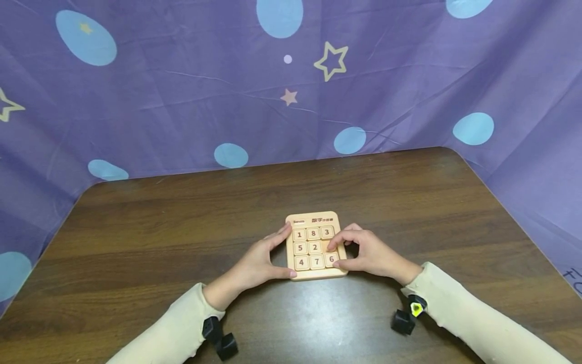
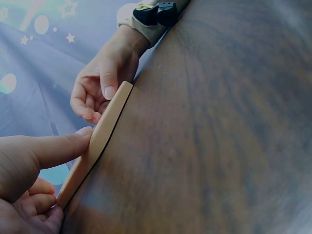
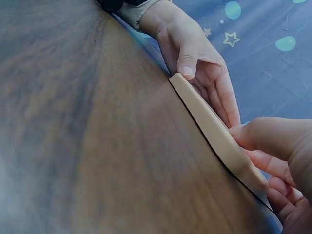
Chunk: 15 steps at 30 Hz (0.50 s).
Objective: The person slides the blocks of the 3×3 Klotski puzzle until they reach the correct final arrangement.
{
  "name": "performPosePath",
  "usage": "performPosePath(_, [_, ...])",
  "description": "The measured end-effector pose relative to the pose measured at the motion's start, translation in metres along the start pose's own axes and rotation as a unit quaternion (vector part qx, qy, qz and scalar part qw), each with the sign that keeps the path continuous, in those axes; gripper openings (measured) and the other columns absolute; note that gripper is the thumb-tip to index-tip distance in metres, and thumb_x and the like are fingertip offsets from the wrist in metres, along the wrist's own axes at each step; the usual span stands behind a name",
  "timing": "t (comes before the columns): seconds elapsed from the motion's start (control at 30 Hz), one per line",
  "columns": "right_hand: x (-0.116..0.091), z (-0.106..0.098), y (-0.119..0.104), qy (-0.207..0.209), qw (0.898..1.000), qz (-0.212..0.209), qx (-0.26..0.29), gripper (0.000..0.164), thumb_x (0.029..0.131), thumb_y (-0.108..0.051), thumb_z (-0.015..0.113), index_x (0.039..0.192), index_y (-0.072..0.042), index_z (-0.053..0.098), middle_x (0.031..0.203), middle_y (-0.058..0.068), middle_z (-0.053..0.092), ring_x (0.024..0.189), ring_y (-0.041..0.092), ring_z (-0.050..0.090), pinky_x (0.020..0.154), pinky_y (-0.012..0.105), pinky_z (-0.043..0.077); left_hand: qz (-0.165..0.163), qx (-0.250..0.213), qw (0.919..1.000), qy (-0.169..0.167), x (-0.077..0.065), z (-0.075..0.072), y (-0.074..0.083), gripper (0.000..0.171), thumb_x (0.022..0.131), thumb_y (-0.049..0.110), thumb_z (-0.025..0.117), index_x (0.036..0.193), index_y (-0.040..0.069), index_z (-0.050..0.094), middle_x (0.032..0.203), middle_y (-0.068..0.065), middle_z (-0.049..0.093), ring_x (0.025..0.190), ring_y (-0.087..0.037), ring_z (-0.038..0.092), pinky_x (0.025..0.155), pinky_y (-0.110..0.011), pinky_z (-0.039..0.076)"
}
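A light wooden sliding number puzzle (image 1: pixel 318 274) lies flat on the table, with rows 1 8 3, 5 2 and a gap, and 4 7 6. Along its left side my left hand (image 1: pixel 256 263) holds the frame, thumb at the lower corner and fingers higher up. From the right, my right hand (image 1: pixel 370 253) reaches over the puzzle's edge. Its index fingertip is at the gap, and its thumb touches the 6 tile (image 1: pixel 331 259). Seen edge-on in the left wrist view, the puzzle frame (image 2: pixel 100 141) has my left thumb on its rim.
The puzzle sits on a dark brown wooden table (image 1: pixel 182 217) with rounded back corners. Behind and beside it hangs a purple cloth (image 1: pixel 191 76) printed with stars and blue ovals. Small black devices are strapped to both wrists over pale sleeves (image 1: pixel 168 323).
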State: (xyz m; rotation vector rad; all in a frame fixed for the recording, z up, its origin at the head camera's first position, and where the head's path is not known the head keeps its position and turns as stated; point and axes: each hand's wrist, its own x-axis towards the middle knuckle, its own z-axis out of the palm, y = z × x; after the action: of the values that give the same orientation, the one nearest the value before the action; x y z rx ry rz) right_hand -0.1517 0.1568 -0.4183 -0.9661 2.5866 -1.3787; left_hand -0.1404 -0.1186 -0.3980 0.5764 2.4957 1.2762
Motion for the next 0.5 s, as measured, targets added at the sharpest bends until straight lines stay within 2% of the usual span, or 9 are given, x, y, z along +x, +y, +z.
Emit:
performPosePath(0.33, [0.0015,0.0,-0.0034,0.011,1.0,0.01,0.002,0.027,0.071,-0.015,0.082,0.096,-0.018,0.07,0.095,-0.007,0.066,0.088,0.014,0.051,0.079,0.027,0.043,0.003,-0.004,1.0,0.0,0.0,0.0002,-0.002,0.096,0.066,0.018,0.085,0.145,0.004,0.032,0.153,-0.004,0.027,0.141,-0.027,0.023,0.114,-0.046,0.017])
performPosePath(0.5, [0.0043,0.0,0.001,0.028,1.0,0.012,-0.003,0.028,0.07,-0.014,0.082,0.095,-0.018,0.07,0.094,-0.01,0.065,0.086,0.01,0.051,0.077,0.024,0.044,0.005,-0.002,1.0,0.0,0.0006,-0.0003,-0.0021,0.097,0.066,0.018,0.085,0.145,0.003,0.032,0.153,-0.004,0.026,0.141,-0.027,0.023,0.114,-0.046,0.017])
